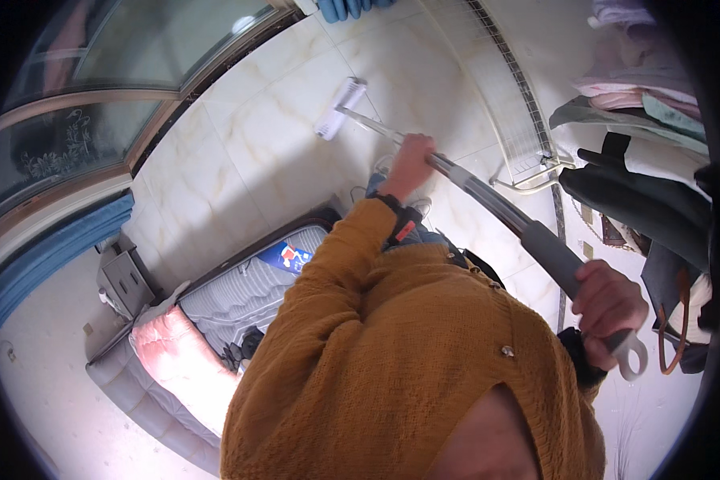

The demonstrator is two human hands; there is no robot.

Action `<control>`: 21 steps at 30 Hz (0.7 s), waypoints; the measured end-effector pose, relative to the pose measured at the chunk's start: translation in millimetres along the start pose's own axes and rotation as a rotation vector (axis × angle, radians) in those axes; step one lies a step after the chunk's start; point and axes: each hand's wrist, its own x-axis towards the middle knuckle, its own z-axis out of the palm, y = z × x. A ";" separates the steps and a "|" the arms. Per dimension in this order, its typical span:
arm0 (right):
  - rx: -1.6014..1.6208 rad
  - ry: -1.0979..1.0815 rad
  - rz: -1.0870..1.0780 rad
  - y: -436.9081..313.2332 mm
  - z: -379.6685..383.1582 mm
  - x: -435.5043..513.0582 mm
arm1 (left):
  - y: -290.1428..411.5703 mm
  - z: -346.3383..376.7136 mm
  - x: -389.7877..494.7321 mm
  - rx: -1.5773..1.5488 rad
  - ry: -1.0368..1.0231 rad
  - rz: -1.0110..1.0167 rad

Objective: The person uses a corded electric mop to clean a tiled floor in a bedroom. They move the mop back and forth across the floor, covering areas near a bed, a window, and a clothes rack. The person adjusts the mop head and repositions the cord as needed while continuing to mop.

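Both my hands grip the long pole of a mop (492, 203), which slants from the lower right up to the floor ahead of me. My left hand (411, 165) is wrapped around the thinner metal section, and a dark band circles that wrist. Near the upper end, my right hand (611, 303) closes around the grey grip, just short of a pale hanging loop (633, 359). The flat, pale lavender mop head (341, 108) rests on marbled floor tiles (276, 120), beyond my shoes (421, 207).
Left of me is a bed (228, 300) with a grey striped cover, a pink quilt (171, 345) and a blue packet (285, 257). A grey nightstand (126, 282) stands beyond it. Glass panels (138, 54) line the upper left. A white wire rack (519, 138) and hanging clothes (642, 186) are on the right.
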 end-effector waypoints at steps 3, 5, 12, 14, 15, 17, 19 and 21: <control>0.048 -0.116 0.023 25.7 19.1 35.3 | -39.4 -43.5 -15.5 0.117 0.155 -0.021; 0.122 -0.106 0.054 46.9 37.3 57.0 | -74.6 -68.4 -32.0 0.108 0.227 -0.093; 0.237 -0.171 0.091 109.2 95.3 115.2 | -185.3 -127.2 -94.1 0.142 0.247 -0.411; 0.216 -0.196 0.112 112.9 96.2 117.4 | -188.5 -125.3 -94.0 0.165 0.224 -0.472; 0.204 -0.208 0.121 112.1 95.7 114.7 | -184.8 -125.4 -92.3 0.107 0.198 -0.397; 0.150 -0.154 0.154 104.5 81.3 106.5 | -167.7 -106.1 -76.1 0.091 0.190 -0.342; 0.142 -0.086 0.197 87.3 61.8 92.9 | -141.6 -87.5 -58.8 0.122 0.141 -0.272; 0.129 -0.008 0.213 65.5 39.1 79.3 | -111.0 -63.5 -37.1 0.173 0.078 -0.087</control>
